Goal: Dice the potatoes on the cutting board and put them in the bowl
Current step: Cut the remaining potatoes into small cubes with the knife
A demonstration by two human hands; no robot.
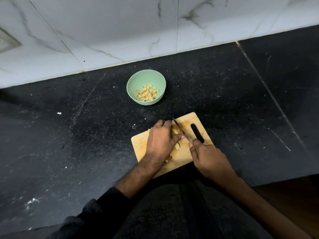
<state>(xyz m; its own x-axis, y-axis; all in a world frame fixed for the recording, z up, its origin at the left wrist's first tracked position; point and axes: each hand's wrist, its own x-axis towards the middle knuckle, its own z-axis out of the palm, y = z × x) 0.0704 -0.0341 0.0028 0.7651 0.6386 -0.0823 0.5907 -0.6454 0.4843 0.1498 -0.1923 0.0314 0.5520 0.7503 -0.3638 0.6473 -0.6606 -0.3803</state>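
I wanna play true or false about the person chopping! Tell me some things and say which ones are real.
1. The green bowl already has potato cubes in it. True.
2. The right hand holds the knife. True.
3. The bowl sits on the cutting board. False: it stands on the black counter, beyond the board and apart from it.
4. The left hand is lifting the bowl. False: it steadies a potato piece on the board.
5. A few cut pieces lie on the board near the left hand. True.
6. The cutting board is blue plastic. False: it is a light wood colour with a slot handle.
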